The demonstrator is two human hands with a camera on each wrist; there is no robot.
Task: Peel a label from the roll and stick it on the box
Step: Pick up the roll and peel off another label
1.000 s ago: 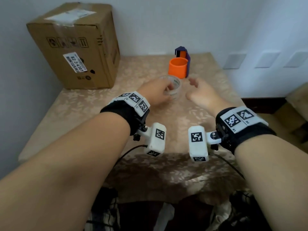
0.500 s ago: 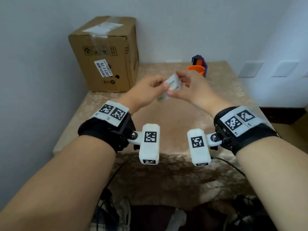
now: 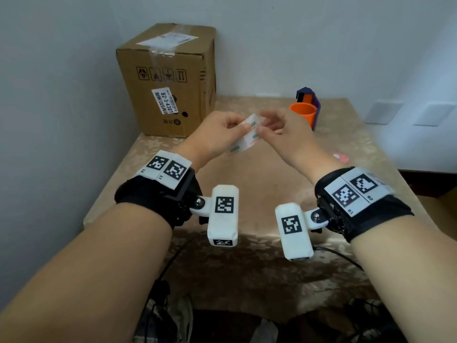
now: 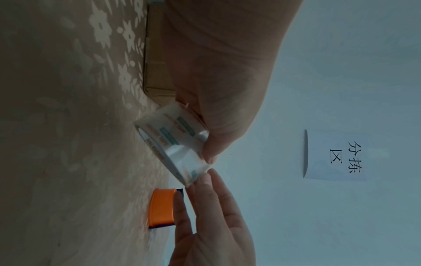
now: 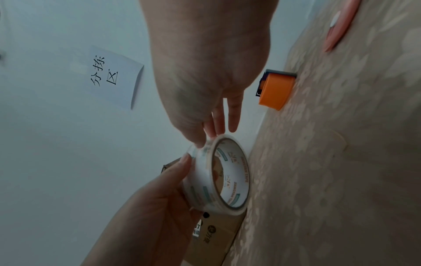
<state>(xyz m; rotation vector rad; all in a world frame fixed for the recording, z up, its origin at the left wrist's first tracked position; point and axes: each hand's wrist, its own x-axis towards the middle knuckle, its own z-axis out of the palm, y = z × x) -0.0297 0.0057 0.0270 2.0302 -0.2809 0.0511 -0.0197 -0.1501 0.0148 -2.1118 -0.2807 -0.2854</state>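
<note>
— Left hand [image 3: 217,134]: how is it set, and what is gripped?

— Its thumb and fingers are curled round the roll [image 3: 244,136], which is held in the air above the worktop [image 3: 247,184], between the two hands. On the right wrist view the thumb is seen laid on the outer wrap while the fingers are tucked behind.

— And the right hand [image 3: 284,134]?

— Its thumb and fingertips [image 5: 214,131] are set against the rim of the roll, with the other fingers held fairly straight. Whether a free end has been caught cannot be told; no lifted strip is seen.

— How is the roll judged to handle?

— It is judged light, with a stiff ring that can be squeezed without harm. The glossy wrap is likely slick, and a peeled strip would be limp and prone to sticking to itself. Hold is best taken across the ring's edges, so the outer face is left free for picking.

— The box [image 3: 170,78]?

— It is stood at the far left of the worktop, well apart from the roll. An orange cup [image 3: 303,112] is stood to the right.

— What differs from half a second ago?

— Little: the roll was already held between both hands then. A second ago it was held low, near the worktop, in the left hand alone.
</note>
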